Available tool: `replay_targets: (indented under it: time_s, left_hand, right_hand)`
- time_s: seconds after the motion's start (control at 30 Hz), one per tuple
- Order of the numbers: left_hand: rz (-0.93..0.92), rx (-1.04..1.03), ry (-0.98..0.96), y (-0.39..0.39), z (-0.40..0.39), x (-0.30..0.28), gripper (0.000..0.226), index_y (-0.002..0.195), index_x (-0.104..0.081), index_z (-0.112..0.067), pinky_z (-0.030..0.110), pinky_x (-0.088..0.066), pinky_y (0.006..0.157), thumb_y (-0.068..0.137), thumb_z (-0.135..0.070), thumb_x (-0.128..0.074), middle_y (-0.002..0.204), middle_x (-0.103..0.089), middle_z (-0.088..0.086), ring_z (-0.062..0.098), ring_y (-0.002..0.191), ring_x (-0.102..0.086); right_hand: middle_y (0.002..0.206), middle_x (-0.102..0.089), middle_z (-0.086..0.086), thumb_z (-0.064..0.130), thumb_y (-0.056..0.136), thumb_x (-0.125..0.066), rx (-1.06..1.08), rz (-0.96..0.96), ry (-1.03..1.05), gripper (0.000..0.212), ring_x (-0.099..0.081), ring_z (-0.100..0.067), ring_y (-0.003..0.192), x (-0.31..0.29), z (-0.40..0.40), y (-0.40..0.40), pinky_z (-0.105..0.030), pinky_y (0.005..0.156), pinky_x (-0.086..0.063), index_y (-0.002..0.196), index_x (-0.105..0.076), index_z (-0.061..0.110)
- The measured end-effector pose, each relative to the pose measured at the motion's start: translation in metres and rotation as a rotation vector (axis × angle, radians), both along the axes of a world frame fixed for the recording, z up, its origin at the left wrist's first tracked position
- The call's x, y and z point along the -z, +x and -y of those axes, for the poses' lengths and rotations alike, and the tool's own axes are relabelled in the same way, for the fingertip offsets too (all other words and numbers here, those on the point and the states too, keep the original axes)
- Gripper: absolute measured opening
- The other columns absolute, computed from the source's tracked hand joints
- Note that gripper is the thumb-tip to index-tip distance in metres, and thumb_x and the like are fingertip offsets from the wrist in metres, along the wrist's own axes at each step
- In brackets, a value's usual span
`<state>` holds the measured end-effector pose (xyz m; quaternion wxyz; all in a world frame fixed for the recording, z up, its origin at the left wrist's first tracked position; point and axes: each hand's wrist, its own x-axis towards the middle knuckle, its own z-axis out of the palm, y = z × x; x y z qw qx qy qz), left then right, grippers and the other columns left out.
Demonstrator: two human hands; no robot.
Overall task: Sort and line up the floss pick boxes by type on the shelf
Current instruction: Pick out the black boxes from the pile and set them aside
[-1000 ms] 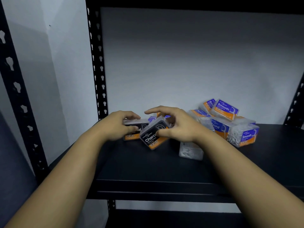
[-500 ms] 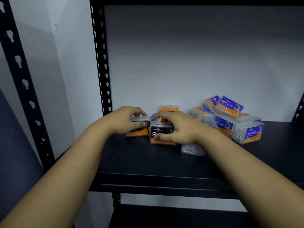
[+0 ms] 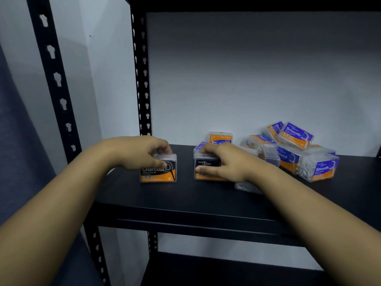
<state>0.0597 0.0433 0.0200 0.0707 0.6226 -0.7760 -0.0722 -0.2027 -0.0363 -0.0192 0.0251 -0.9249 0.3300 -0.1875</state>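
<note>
Counts on the shelf:
- Charcoal boxes: 2, the left charcoal box and the right charcoal box.
- Smooth boxes: 3 legible, the top Smooth box, a second Smooth box beside it, and the front Smooth box.
- Round box: 1 legible.
- Blue/orange boxes with unreadable type: at least 3.
- Hands: 2.

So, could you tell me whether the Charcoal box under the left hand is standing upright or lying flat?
Upright. The Charcoal box stands on the shelf, label facing forward and level, left hand gripping its top.
</note>
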Motion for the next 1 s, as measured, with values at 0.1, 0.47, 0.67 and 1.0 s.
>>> replay_targets:
  time_s: [0.1,0.47,0.67,1.0]
  left_hand:
    - [-0.034,0.023,0.027,0.006,-0.006,-0.001,0.026,0.117,-0.060,-0.038,0.024,-0.049,0.079,0.093,-0.034,-0.068,0.104,-0.068,-0.019,0.006,0.094,-0.066]
    - [-0.175,0.141,-0.169,0.012,-0.024,0.026,0.031,0.112,-0.061,-0.037,0.034,-0.054,0.091,0.093,-0.060,-0.052,0.107,-0.066,-0.019,0.001,0.102,-0.063]
    - [-0.159,0.143,-0.239,0.017,-0.039,0.034,0.027,0.114,-0.059,-0.033,0.033,-0.052,0.090,0.099,-0.052,-0.048,0.108,-0.063,-0.017,0.002,0.101,-0.061]
    - [0.000,0.100,-0.090,0.022,-0.050,0.010,0.025,0.116,-0.058,-0.038,0.031,-0.054,0.086,0.095,-0.052,-0.058,0.104,-0.065,-0.019,0.000,0.093,-0.062]
  right_hand:
    - [0.083,-0.062,0.020,0.056,0.093,-0.067,-0.028,0.022,0.012,0.022,-0.059,0.006,0.076,0.000,-0.003,0.001,-0.020,0.067,-0.041,0.099,-0.053,0.040]
    - [0.123,-0.070,0.016,0.058,0.096,-0.059,-0.166,0.022,-0.069,0.048,-0.065,-0.003,0.108,0.004,-0.028,0.020,-0.036,0.092,-0.054,0.139,-0.053,0.037]
    - [0.112,-0.072,0.016,0.052,0.095,-0.066,-0.174,0.067,-0.004,0.038,-0.066,0.001,0.100,0.005,-0.035,0.027,-0.024,0.087,-0.053,0.129,-0.060,0.033]
    - [0.103,-0.072,0.018,0.058,0.093,-0.064,-0.105,0.073,-0.013,0.036,-0.062,0.003,0.090,0.009,-0.051,0.040,-0.013,0.075,-0.043,0.122,-0.063,0.036]
